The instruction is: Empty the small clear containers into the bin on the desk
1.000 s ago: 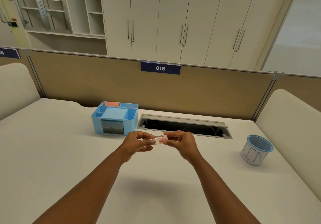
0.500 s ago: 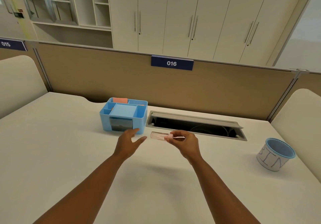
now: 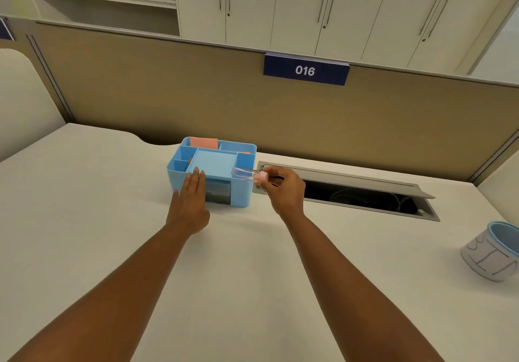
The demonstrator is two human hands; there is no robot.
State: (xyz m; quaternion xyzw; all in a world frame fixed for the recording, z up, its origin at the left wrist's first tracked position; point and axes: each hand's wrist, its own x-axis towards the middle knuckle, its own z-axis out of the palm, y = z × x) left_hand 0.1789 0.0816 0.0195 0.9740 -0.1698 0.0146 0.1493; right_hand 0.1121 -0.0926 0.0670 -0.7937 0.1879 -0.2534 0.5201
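Observation:
A small clear container with a pink end is pinched in my right hand, held level above the front right corner of the blue desk organizer. My left hand lies flat with fingers together against the organizer's front left, holding nothing. The bin, a grey cup with a blue rim and "BIN" drawn on it, stands at the far right of the desk, well away from both hands.
A pink note pad stands in the organizer's back compartment. An open cable tray is sunk in the desk behind my right hand. A tan partition with a "016" sign closes the back of the white desk.
My left hand let go of the clear container and moved forward onto the organizer. My right hand carried the container forward and left, over the organizer's corner.

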